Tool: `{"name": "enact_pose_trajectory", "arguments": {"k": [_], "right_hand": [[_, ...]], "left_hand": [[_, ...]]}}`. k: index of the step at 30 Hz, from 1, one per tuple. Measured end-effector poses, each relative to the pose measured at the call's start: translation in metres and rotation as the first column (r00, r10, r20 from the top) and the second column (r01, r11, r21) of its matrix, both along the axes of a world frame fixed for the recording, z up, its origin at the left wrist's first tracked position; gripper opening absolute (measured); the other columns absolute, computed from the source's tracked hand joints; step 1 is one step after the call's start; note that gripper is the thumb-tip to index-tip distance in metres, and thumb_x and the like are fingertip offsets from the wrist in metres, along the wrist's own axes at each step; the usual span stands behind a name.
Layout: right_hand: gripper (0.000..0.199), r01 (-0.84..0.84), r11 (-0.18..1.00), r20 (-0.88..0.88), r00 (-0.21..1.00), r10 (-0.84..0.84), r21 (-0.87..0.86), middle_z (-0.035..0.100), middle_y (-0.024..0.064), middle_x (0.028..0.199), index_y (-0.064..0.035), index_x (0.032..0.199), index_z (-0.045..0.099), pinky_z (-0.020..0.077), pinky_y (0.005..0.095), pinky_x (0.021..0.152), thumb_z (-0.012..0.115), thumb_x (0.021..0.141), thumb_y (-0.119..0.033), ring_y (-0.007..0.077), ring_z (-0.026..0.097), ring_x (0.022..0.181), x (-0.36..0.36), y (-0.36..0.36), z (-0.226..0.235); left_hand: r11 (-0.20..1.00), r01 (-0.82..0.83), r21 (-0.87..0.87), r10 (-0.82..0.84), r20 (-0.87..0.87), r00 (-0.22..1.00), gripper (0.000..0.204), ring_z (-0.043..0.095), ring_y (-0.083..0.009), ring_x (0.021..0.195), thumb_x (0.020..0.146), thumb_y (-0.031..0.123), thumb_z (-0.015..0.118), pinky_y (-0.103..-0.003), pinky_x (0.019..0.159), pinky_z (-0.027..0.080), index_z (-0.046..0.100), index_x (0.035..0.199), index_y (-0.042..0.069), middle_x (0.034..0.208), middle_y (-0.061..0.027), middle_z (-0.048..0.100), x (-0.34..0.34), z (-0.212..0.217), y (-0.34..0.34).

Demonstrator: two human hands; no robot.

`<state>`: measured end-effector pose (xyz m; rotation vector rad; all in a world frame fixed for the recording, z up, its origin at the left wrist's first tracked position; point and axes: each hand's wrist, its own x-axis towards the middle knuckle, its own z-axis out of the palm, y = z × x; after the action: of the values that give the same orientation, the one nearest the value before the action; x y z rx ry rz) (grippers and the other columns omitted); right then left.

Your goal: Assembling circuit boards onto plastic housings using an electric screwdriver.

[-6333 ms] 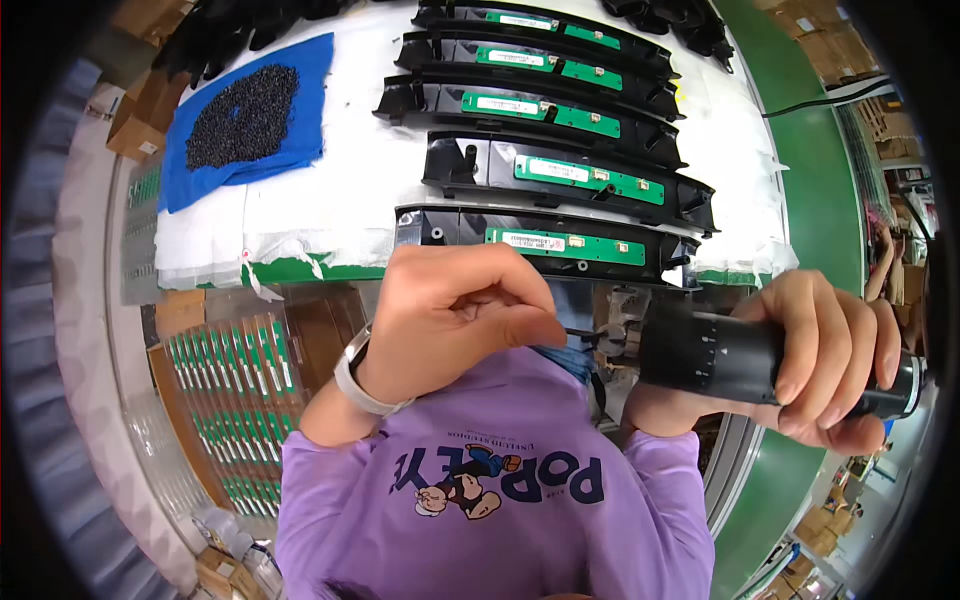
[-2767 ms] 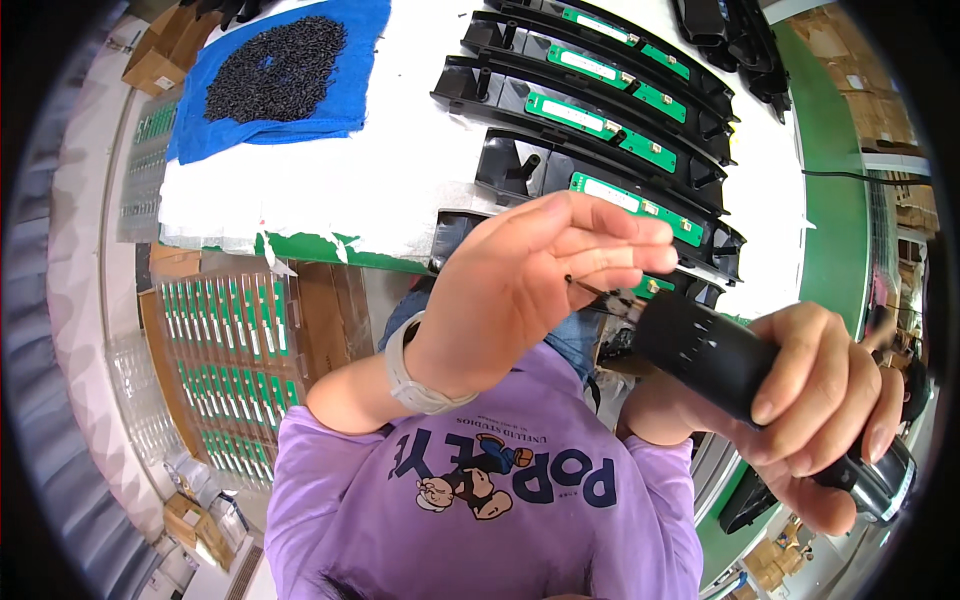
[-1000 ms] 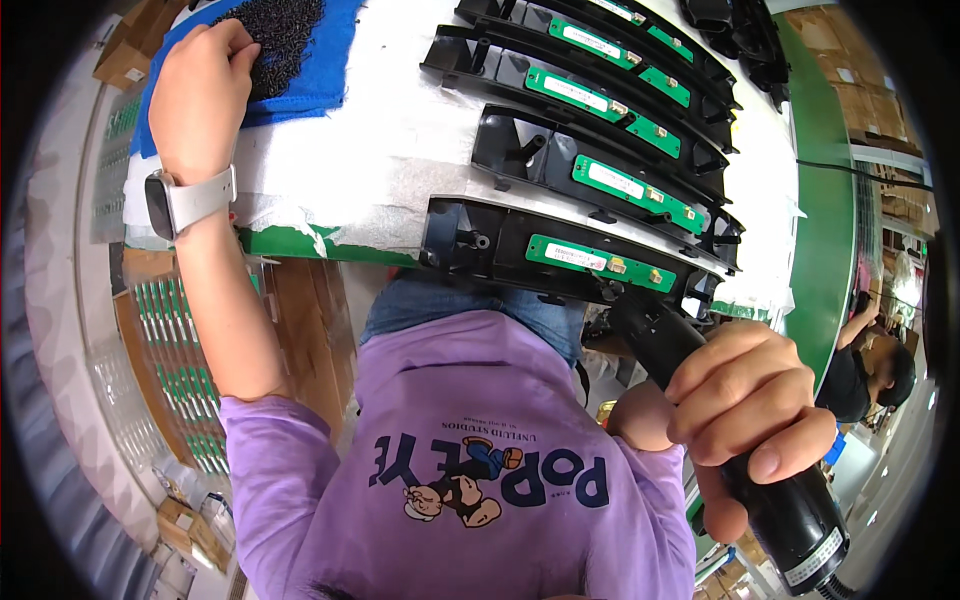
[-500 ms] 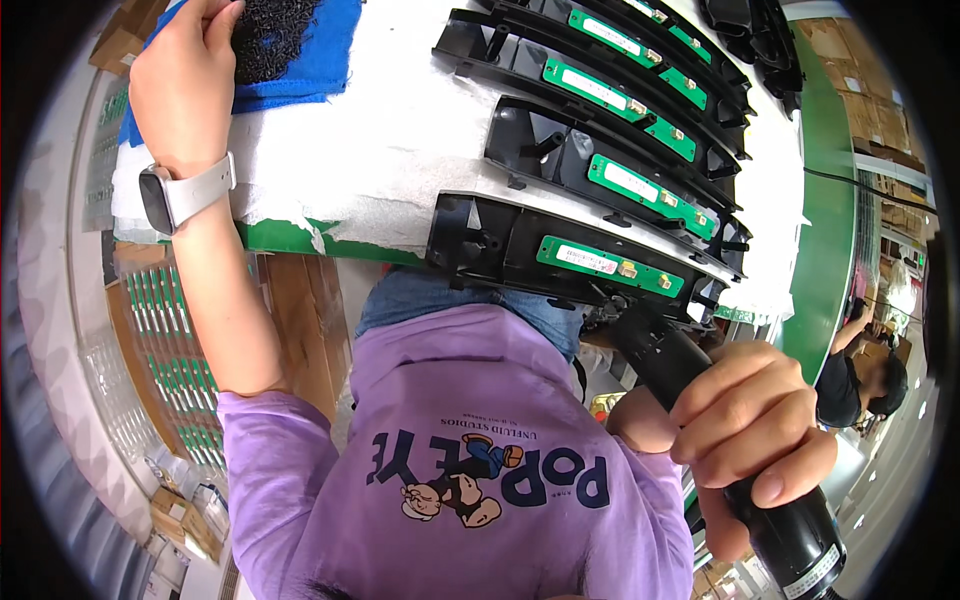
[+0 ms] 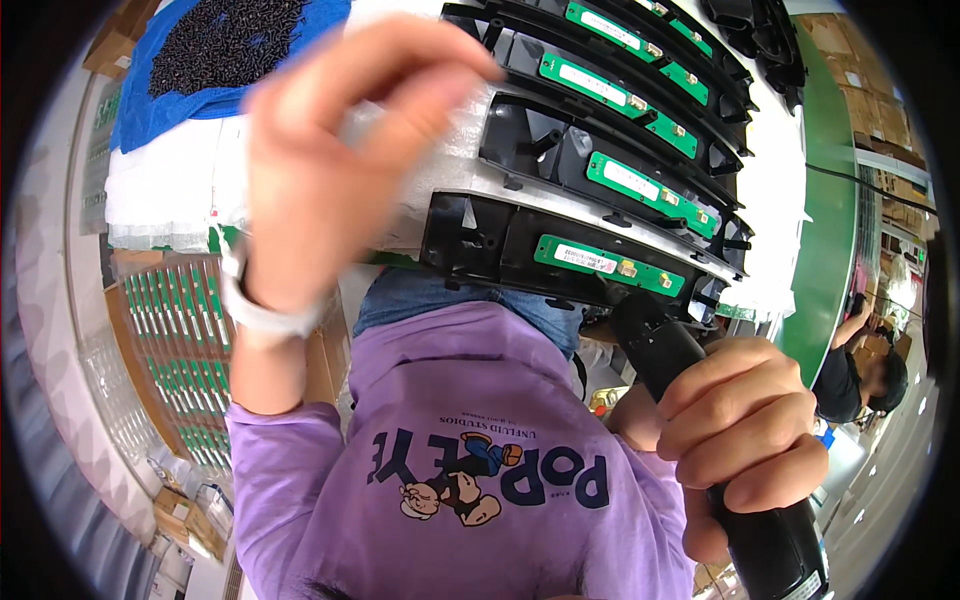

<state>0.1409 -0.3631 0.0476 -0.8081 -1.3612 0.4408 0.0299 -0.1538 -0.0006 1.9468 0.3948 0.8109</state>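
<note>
My left hand (image 5: 330,150), smeared by motion, is over the table between the screw pile and the housings. Its thumb and forefinger come together at the tips; whatever they pinch, if anything, cannot be made out. Small black screws (image 5: 225,45) lie heaped on a blue cloth (image 5: 140,115) at the far left. My right hand (image 5: 745,425) is wrapped round a black power screwdriver (image 5: 655,345), whose tip end is beside the near edge of the closest long black plastic housing (image 5: 480,235). In that housing sits a green circuit board (image 5: 605,264) with a white label.
More black housings (image 5: 535,135) with green boards lie in a row behind the nearest one. Dark parts (image 5: 765,45) rest at the far right. Racked green boards (image 5: 170,310) stand at lower left. A person in dark clothing (image 5: 840,385) is off to the right.
My left hand has left the screw pile and moved right toward the housings. The screwdriver in my right hand has shifted slightly up and left.
</note>
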Motion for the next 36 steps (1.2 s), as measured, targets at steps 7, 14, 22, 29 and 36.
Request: {"name": "enact_pose_trajectory", "arguments": {"k": [7,14,22,29,36], "right_hand": [[0.026,-0.017,1.0,-0.021,1.0,0.017,0.005,0.056,0.0094,0.061,-0.0016,0.081,0.052,0.0456,0.0304,0.04,0.074,0.077,-0.015,0.0216,0.054,0.045,-0.001,0.007,0.003],[0.043,-0.012,1.0,0.078,0.997,0.014,-0.027,0.059,0.0011,0.064,-0.0073,0.095,0.048,0.0474,0.0231,0.045,0.074,0.077,-0.037,0.0102,0.056,0.044,0.012,0.005,0.005],[0.033,0.118,0.893,-0.466,0.878,0.111,0.435,0.055,0.0027,0.054,-0.0018,0.088,0.049,0.0471,0.0251,0.038,0.075,0.075,-0.019,0.0102,0.053,0.038,0.018,-0.007,0.014],[0.031,0.125,0.848,-0.531,0.823,0.202,0.515,0.055,0.0032,0.054,-0.0007,0.086,0.049,0.0462,0.0263,0.036,0.073,0.074,-0.016,0.0111,0.053,0.037,0.016,-0.008,0.009],[0.031,0.134,0.851,-0.539,0.82,0.192,0.507,0.055,0.0038,0.054,-0.0012,0.086,0.048,0.0456,0.0268,0.034,0.072,0.074,-0.016,0.0118,0.052,0.036,0.011,-0.009,0.007]], "left_hand": [[0.954,0.272,-0.13,-0.262,0.09,0.961,0.009,0.054,-0.009,0.063,0.083,0.004,0.062,-0.021,0.058,0.042,0.064,0.092,0.001,0.074,-0.004,0.06,0.004,-0.015,-0.038],[0.955,0.259,-0.142,-0.252,0.064,0.966,0.011,0.057,-0.0122,0.079,0.08,-0.004,0.059,-0.02,0.066,0.045,0.063,0.091,-0.003,0.089,-0.0078,0.058,0.005,-0.016,-0.039],[0.968,0.249,-0.043,-0.245,0.083,0.966,0.014,0.062,-0.0169,0.071,0.075,-0.004,0.066,-0.023,0.062,0.048,0.067,0.088,-0.001,0.079,-0.0102,0.065,-0.012,0.0,-0.042],[0.817,0.512,-0.264,-0.468,0.212,0.858,0.016,0.064,-0.0181,0.066,0.071,-0.003,0.07,-0.024,0.055,0.049,0.07,0.086,0.002,0.075,-0.0093,0.066,-0.019,-0.008,-0.059],[0.8,0.534,-0.275,-0.501,0.185,0.846,0.016,0.065,-0.0174,0.066,0.069,-0.005,0.07,-0.023,0.055,0.05,0.071,0.084,0.001,0.076,-0.0095,0.066,-0.018,-0.007,-0.059]]}}
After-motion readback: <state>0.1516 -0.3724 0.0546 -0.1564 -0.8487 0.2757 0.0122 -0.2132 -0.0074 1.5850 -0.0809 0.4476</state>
